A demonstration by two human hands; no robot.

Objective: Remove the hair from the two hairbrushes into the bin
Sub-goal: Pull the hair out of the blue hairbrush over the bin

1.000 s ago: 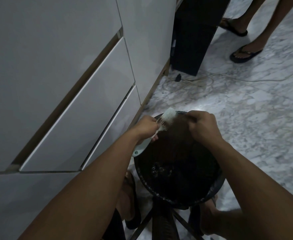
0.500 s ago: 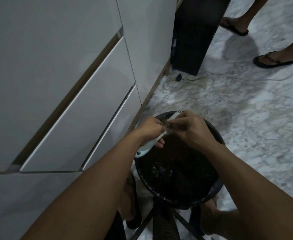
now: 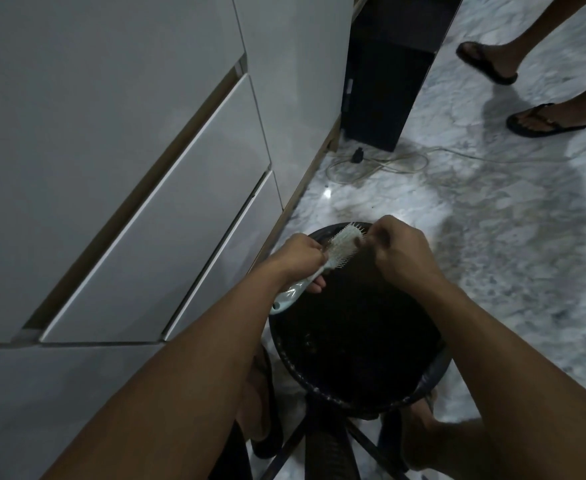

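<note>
A white hairbrush [image 3: 341, 245] is held over a round black bin [image 3: 319, 382] with a dark liner. My left hand [image 3: 300, 259] grips the brush by its handle, whose end sticks out below my fist. The brush head points up and to the right, bristles showing. My right hand [image 3: 400, 251] is pinched at the top of the brush head, on a small dark tuft of hair [image 3: 358, 241]. Only one brush is in view.
White cabinet drawers [image 3: 128, 202] stand close on the left. A black box [image 3: 385, 74] and a loose cable [image 3: 381, 164] lie on the marble floor beyond the bin. Another person's feet in flip-flops [image 3: 540, 121] stand at the top right. My own feet flank the bin.
The brush head has turned so its bristles show again. My right hand has shifted from the brush's middle to its tip. The other person's feet have stepped to the right.
</note>
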